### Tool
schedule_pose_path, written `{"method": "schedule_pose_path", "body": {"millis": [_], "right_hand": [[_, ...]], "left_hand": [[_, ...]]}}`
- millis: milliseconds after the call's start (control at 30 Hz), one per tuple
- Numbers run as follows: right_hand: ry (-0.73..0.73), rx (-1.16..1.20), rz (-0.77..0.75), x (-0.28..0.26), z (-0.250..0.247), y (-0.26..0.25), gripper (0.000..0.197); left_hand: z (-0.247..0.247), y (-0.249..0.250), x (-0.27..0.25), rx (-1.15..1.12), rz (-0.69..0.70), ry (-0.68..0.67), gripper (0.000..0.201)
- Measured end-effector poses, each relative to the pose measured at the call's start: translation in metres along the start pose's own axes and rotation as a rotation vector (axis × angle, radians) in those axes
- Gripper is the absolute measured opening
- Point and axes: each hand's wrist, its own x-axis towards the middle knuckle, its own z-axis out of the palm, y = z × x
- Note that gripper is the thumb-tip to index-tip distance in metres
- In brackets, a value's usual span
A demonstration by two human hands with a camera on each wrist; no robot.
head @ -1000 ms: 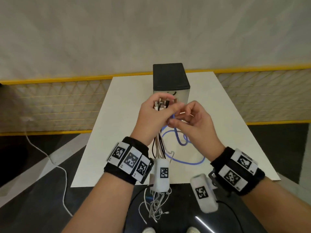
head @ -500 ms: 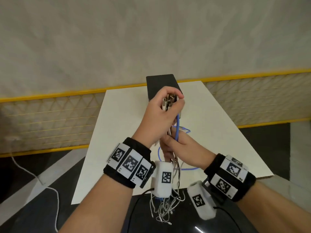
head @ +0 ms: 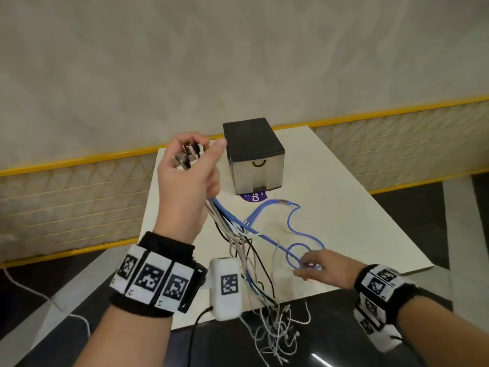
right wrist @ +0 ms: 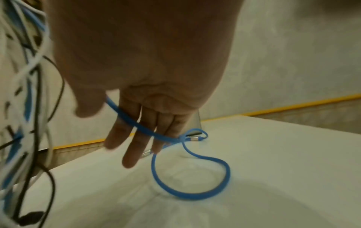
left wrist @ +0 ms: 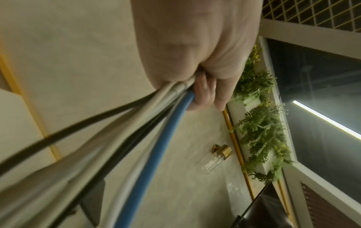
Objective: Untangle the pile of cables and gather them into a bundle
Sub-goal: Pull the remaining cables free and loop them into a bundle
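Left hand [head: 185,178] clamped on cables [head: 238,234]; right hand [head: 315,266], fingers loose, under blue cable [head: 267,238] (looped near box [head: 254,152]). Risks knotting if tugged.

The left hand [head: 185,178] is raised, its fingers curled tight in a grip. The right hand [head: 318,266] reaches low, fingers [right wrist: 134,148] nearly straight.

We are seeing our left hand [left wrist: 195,50] gripping a bunch of cables [left wrist: 109,146] from below, fingers [left wrist: 205,94] curling round them. A blue cable [left wrist: 156,151] is running beside white, grey and black ones toward the lower left, all blurring. Behind, a beige wall is showing a gold wall lamp [left wrist: 218,155], and green plants [left wrist: 259,131] are sitting on a ledge beside a dark window.
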Motion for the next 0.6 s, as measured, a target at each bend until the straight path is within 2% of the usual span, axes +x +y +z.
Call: {"method": "schedule_pose_path", "body": {"millis": [100,167,300,367,467,600], "right_hand": [[0.099,-0.024,0.033,0.003,-0.007,0.017,0.035],[0.192,-0.025,0.024,0.001,-0.023,0.008,0.038],[0.327,-0.122,-0.155,-0.012,-0.066,-0.031,0.038],[0.388,-0.12,-0.27,-0.019,-0.085,-0.044,0.028],[0.414,0.031,-0.338,-0.024,-0.1,-0.039,0.029],[0.281,0.23,-0.187,-0.019,-0.084,0.001,0.034]], "left_hand": [[-0.001,-0.007,-0.002,0.18,-0.047,-0.052,0.016],[0.011,-0.019,-0.01,0.356,-0.132,-0.141,0.011],[0.045,-0.05,-0.03,0.692,-0.39,-0.387,0.038],[0.057,-0.061,-0.037,0.707,-0.467,-0.447,0.031],[0.063,-0.062,-0.039,0.601,-0.429,-0.313,0.026],[0.052,-0.037,-0.026,0.289,-0.186,0.121,0.021]]}}
